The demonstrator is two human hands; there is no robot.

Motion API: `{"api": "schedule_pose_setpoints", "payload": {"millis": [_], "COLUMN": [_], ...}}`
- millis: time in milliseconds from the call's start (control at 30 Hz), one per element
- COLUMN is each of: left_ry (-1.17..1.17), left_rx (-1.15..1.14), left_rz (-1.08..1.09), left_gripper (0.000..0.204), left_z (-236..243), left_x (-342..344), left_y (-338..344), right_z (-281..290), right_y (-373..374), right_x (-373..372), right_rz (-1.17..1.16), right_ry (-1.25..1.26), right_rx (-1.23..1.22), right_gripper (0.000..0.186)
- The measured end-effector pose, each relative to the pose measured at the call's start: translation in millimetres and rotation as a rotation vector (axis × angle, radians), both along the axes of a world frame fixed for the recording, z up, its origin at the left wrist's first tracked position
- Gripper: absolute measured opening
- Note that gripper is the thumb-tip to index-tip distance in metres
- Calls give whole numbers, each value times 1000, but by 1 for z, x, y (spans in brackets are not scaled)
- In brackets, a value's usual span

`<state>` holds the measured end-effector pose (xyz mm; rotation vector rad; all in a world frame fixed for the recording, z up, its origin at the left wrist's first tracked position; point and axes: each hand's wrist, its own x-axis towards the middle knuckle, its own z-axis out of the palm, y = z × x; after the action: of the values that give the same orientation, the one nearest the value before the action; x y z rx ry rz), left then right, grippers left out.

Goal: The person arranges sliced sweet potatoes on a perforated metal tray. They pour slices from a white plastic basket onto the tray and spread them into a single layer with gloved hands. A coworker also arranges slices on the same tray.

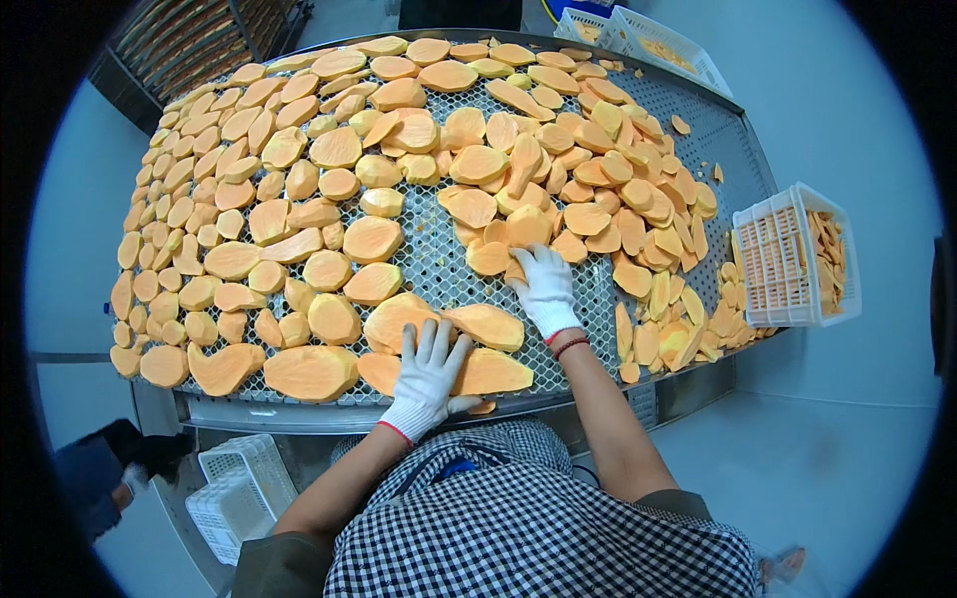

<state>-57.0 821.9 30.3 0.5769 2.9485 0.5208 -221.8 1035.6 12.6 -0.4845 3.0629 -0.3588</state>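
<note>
Thin orange sweet potato slices (372, 240) lie spread flat over a metal mesh tray (424, 234). My left hand (427, 374), in a white knit glove, rests at the tray's near edge with its fingers spread over large slices (493, 371). To the right, my gloved right hand (545, 289) is at the near side of a heaped pile of slices (623, 189). Its fingers close on a sweet potato slice (528, 226) at the pile's edge; the fingertips are partly hidden.
A white plastic basket of slices (793, 254) stands at the table's right edge. More white crates (663, 48) sit beyond the far right corner. At far left is a rack of loaded trays (189, 45). Lower left are white crates (239, 488) and another person's dark sleeve (95, 483).
</note>
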Motion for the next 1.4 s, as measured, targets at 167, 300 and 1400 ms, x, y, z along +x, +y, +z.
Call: {"api": "schedule_pose_setpoints", "payload": {"millis": [167, 300, 1400], "left_ry": [26, 59, 176], "left_rx": [62, 57, 50], "left_rz": [52, 107, 181], "left_gripper": [97, 92, 71], "left_z": [-1, 5, -9], "left_x": [-1, -2, -65], "left_y": [-11, -25, -21], "right_z": [-16, 0, 10], "right_y": [14, 24, -50], "right_x": [4, 24, 9], "right_rz": [186, 84, 109], "right_ry": [-51, 36, -180], "right_rx": [-98, -184, -118], "right_gripper": [32, 52, 67]}}
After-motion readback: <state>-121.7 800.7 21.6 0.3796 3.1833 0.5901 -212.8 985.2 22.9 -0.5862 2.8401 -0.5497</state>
